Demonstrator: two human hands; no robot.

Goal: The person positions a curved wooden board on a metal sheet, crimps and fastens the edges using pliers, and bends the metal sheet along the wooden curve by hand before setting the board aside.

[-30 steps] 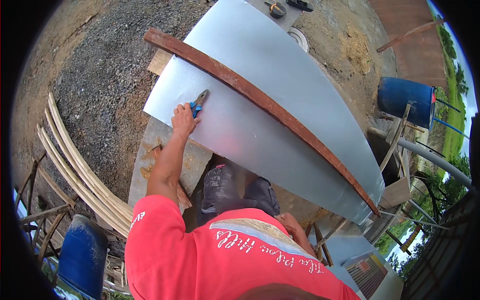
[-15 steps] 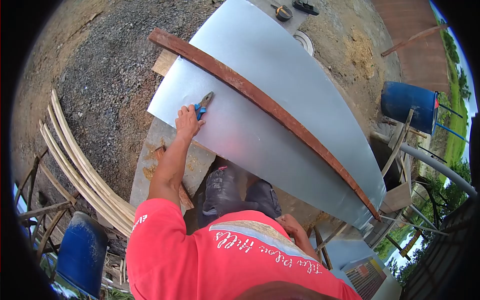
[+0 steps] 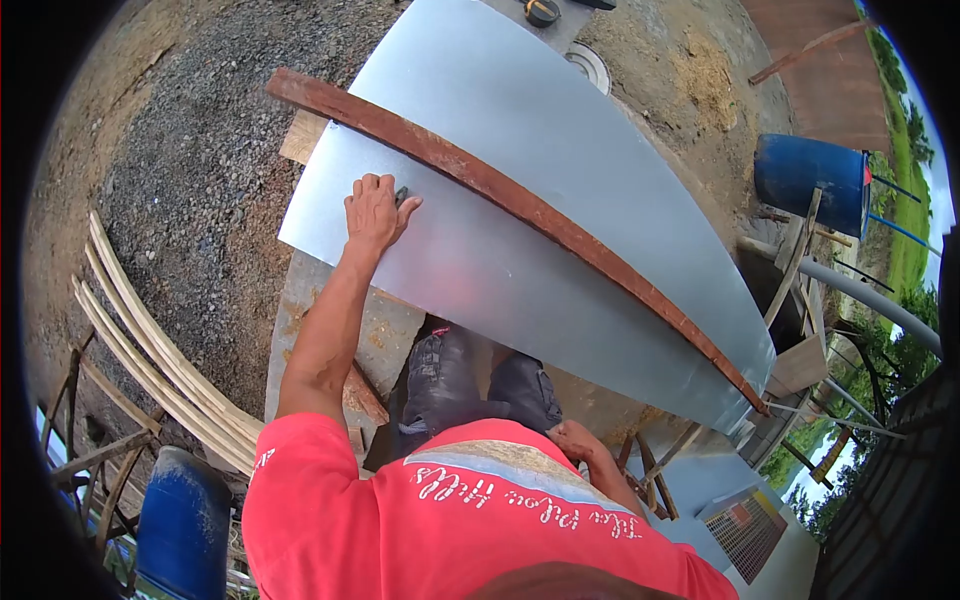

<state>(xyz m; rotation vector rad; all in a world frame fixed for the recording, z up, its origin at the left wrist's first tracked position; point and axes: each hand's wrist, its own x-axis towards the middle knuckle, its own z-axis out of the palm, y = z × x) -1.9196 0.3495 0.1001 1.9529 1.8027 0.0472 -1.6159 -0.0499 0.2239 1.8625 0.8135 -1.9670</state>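
Note:
A large shiny metal sheet (image 3: 520, 90) lies in front of me, and a long reddish-brown wooden beam (image 3: 480, 180) rests across it. Over the sheet's near left part, my left hand (image 3: 373, 212) is closed around a pair of pliers (image 3: 402, 193). Only the dark jaws peep out between thumb and forefinger; the handles are hidden under the palm. My right hand (image 3: 575, 441) is curled beside my right thigh, below the sheet's near edge. Whatever its fingers may hold does not show.
Under the sheet's left end are a wood board (image 3: 302, 137) and a concrete slab (image 3: 385, 325). Long pale wood strips (image 3: 160, 345) lie at left. Blue barrels (image 3: 812, 187) stand on both sides. A tape measure (image 3: 541, 12) sits beyond the sheet, near a round lid (image 3: 588, 66).
My left hand has moved up over the pliers and closed on them, covering the blue handles that showed before. The right hand stays by my thigh. The whole view has shifted slightly.

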